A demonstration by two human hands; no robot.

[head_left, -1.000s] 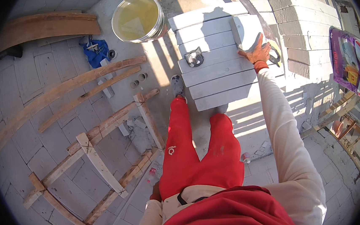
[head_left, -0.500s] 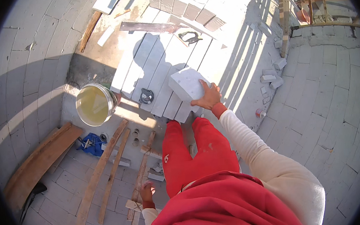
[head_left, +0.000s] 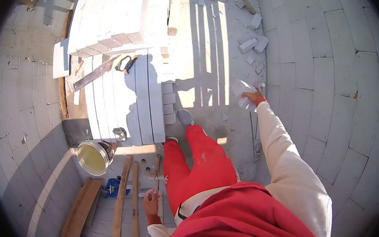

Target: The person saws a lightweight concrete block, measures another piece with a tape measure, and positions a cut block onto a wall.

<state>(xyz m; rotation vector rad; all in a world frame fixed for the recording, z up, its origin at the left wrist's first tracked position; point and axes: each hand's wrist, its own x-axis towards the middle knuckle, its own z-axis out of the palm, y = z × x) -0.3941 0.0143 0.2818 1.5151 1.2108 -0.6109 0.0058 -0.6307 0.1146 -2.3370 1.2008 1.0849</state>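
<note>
My right hand (head_left: 253,97) grips a white block (head_left: 243,88) out to the right, over the floor. My left hand (head_left: 150,202) is beside my left leg with its fingers curled; I cannot make out whether anything is inside. To the left of my feet stands a stack of long white blocks (head_left: 143,100). A hand saw (head_left: 97,73) with a yellow and black handle lies on it, and a small black and silver object (head_left: 119,134) sits on its near part.
A bucket of yellowish liquid (head_left: 90,159) stands at the left. Wooden planks (head_left: 121,204) and a blue item (head_left: 114,187) lie below it. Broken block pieces (head_left: 255,46) line the right wall (head_left: 316,86). More stacked blocks (head_left: 106,18) are at the top.
My view has turned toward the right. My right hand has lifted the block off the stack and carried it out over the floor to the right. My left hand has come further into view.
</note>
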